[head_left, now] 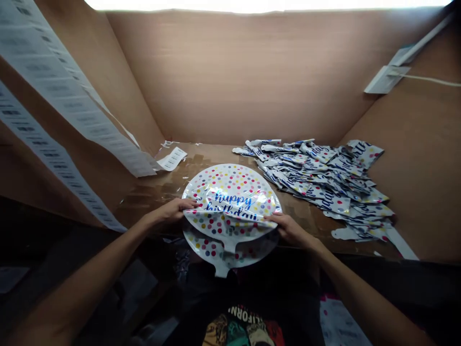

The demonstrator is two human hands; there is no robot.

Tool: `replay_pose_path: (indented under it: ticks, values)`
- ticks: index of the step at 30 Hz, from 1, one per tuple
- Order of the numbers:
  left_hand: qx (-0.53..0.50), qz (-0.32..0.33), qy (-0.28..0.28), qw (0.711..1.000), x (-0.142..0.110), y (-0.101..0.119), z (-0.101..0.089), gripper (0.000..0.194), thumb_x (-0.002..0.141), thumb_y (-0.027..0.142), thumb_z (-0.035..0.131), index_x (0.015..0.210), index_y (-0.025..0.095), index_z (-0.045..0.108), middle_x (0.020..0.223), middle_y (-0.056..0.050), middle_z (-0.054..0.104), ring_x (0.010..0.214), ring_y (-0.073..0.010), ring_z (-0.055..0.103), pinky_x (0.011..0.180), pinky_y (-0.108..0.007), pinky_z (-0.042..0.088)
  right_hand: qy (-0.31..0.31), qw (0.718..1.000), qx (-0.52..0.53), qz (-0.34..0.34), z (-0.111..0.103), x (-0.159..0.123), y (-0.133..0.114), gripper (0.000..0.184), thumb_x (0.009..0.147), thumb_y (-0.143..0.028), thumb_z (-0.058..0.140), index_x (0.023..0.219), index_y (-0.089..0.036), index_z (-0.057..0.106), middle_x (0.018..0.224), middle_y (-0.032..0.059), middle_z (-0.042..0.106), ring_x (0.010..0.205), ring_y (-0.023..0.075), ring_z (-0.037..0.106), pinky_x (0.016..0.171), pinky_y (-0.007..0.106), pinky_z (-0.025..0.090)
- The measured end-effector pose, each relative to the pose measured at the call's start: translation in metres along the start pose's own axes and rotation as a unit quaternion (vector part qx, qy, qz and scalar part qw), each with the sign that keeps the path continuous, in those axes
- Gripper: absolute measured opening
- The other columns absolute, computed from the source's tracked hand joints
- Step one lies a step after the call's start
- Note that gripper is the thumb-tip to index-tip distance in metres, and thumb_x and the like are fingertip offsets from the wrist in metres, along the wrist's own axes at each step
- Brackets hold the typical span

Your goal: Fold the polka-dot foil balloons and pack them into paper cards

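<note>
Two flat, uninflated foil balloons, white with coloured dots, overlap in front of me. The upper balloon reads "happy birthday" in blue and creases across the lettering. Beneath it, the lower balloon shows its bottom edge and tail. My left hand is closed on the left edge of the upper balloon, thumb on top. On the opposite edge, my right hand pinches the same balloon. Whether either hand also grips the lower balloon is hidden.
A heap of folded dotted balloons lies at the right on the cardboard surface. Barcode label strips hang at the left, near a loose label piece. Cardboard walls enclose the back and sides. A white bracket is at upper right.
</note>
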State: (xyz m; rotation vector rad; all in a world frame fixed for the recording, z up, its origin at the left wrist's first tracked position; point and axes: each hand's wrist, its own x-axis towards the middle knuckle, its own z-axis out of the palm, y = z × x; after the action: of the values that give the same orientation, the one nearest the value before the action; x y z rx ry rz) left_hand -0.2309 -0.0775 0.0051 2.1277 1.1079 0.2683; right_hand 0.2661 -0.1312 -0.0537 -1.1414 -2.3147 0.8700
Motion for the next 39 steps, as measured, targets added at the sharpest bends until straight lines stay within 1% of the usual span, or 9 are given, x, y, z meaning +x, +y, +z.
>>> replay_pose_path:
  ticks: [5,12,16,19,22,27,31,35,39]
  values:
    - [0.134,-0.237,0.088,0.958,0.050,-0.014,-0.003,0.049,0.097,0.042,0.039,0.099,0.016,0.080,0.109,-0.011,0.079,0.104,-0.0305,0.072,0.091,-0.034,0.055,0.130,0.959,-0.021,0.252,-0.018,0.063,0.024,0.049,0.099,-0.048,0.037,0.082,-0.014,0.069,0.079,0.0074,0.071,0.074,0.0226,0.064,0.068,0.031,0.052]
    - [0.213,-0.352,0.174,0.895,0.087,-0.001,0.020,0.048,0.096,0.040,0.044,0.107,0.008,0.077,0.108,-0.030,0.074,0.108,-0.0441,0.070,0.091,-0.052,0.052,0.140,0.916,-0.129,0.354,-0.018,0.093,0.031,0.047,0.101,-0.046,0.042,0.089,-0.012,0.072,0.085,0.0183,0.072,0.084,0.0281,0.070,0.075,0.034,0.050]
    - [0.264,-0.207,0.235,0.912,0.083,0.015,0.044,0.054,0.101,0.037,0.039,0.148,0.015,0.055,0.149,-0.021,0.057,0.143,-0.0353,0.048,0.117,-0.051,0.036,0.147,0.903,-0.189,0.358,0.000,0.091,0.012,0.043,0.102,-0.045,0.044,0.102,-0.012,0.072,0.099,0.0253,0.074,0.092,0.0330,0.072,0.080,0.040,0.051]
    - [0.277,-0.074,0.206,0.936,0.085,0.015,0.063,0.060,0.103,0.047,0.039,0.158,0.023,0.042,0.165,-0.010,0.039,0.154,-0.0306,0.031,0.124,-0.047,0.025,0.144,0.896,-0.235,0.349,0.009,0.092,0.001,0.043,0.106,-0.042,0.037,0.115,-0.014,0.068,0.101,0.0243,0.074,0.095,0.0338,0.072,0.083,0.042,0.052]
    - [0.278,-0.122,0.184,0.935,0.083,0.000,0.068,0.063,0.103,0.055,0.036,0.157,0.023,0.045,0.167,-0.010,0.036,0.156,-0.0324,0.025,0.125,-0.051,0.019,0.137,0.883,-0.265,0.363,-0.005,0.070,0.008,0.044,0.107,-0.041,0.032,0.118,-0.014,0.065,0.101,0.0258,0.074,0.096,0.0358,0.073,0.082,0.045,0.052]
    - [0.275,-0.195,0.189,0.922,0.079,-0.023,0.051,0.064,0.103,0.053,0.036,0.154,0.016,0.047,0.167,-0.015,0.033,0.156,-0.0357,0.022,0.124,-0.057,0.015,0.105,0.836,-0.350,0.410,-0.042,-0.027,0.033,0.040,0.107,-0.040,0.035,0.111,-0.013,0.064,0.087,0.0221,0.074,0.085,0.0360,0.075,0.078,0.044,0.054]
    - [0.231,-0.181,0.190,0.937,0.118,0.014,0.058,0.068,0.098,0.065,0.040,0.140,0.015,0.059,0.151,-0.021,0.053,0.140,-0.0399,0.043,0.114,-0.056,0.032,0.089,0.833,-0.377,0.395,-0.027,-0.071,0.026,0.038,0.109,-0.043,0.033,0.113,-0.017,0.060,0.081,0.0149,0.074,0.077,0.0308,0.075,0.073,0.038,0.053]
    - [0.204,-0.151,0.091,0.963,0.169,0.074,0.084,0.082,0.067,0.077,0.072,0.117,0.012,0.068,0.129,-0.025,0.063,0.121,-0.0431,0.055,0.098,-0.048,0.046,0.104,0.836,-0.356,0.405,-0.008,-0.071,0.011,0.036,0.109,-0.043,0.031,0.112,-0.019,0.059,0.078,0.0128,0.073,0.075,0.0294,0.074,0.073,0.037,0.052]
    - [0.141,-0.116,-0.002,0.983,0.183,0.105,0.091,0.042,0.069,0.056,0.076,0.080,0.017,0.068,0.088,-0.011,0.069,0.087,-0.0293,0.065,0.073,-0.033,0.047,0.151,0.845,-0.333,0.390,-0.020,-0.069,0.008,0.038,0.104,-0.049,0.047,0.119,-0.017,0.058,0.096,0.0176,0.074,0.092,0.0351,0.073,0.083,0.045,0.053]
